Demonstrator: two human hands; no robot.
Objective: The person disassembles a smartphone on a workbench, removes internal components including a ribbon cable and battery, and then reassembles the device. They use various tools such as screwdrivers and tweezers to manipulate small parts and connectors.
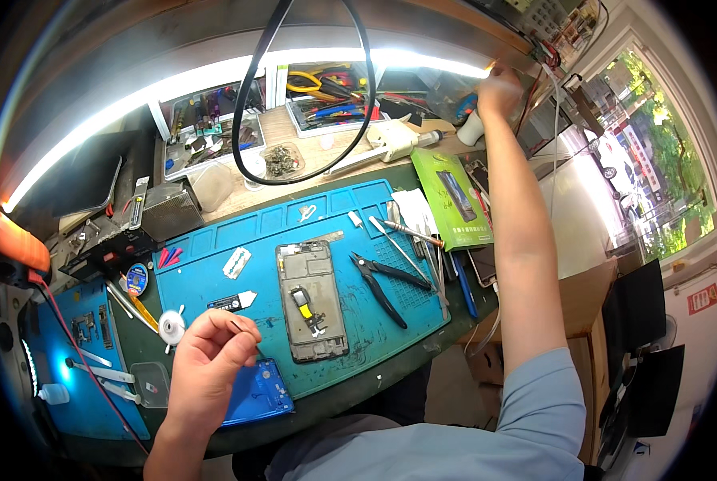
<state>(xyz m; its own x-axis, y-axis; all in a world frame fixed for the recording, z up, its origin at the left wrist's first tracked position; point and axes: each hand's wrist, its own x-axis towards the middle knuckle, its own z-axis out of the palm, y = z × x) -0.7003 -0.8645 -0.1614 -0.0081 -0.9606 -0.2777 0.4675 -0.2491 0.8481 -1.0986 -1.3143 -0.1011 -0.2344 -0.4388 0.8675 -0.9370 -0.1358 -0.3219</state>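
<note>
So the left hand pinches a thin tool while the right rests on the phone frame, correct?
No: the head view shows the right hand raised near the light strip, off the phone frame. The left hand does pinch a thin tool.

A black cable (236, 132) loops before the tool trays (281, 86); far right, a window (646, 156) shows greenery (673, 164) (trees, probably, though blurred).

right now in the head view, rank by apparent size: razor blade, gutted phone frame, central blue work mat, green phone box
1. central blue work mat
2. gutted phone frame and green phone box, too alike to rank
3. razor blade
</note>
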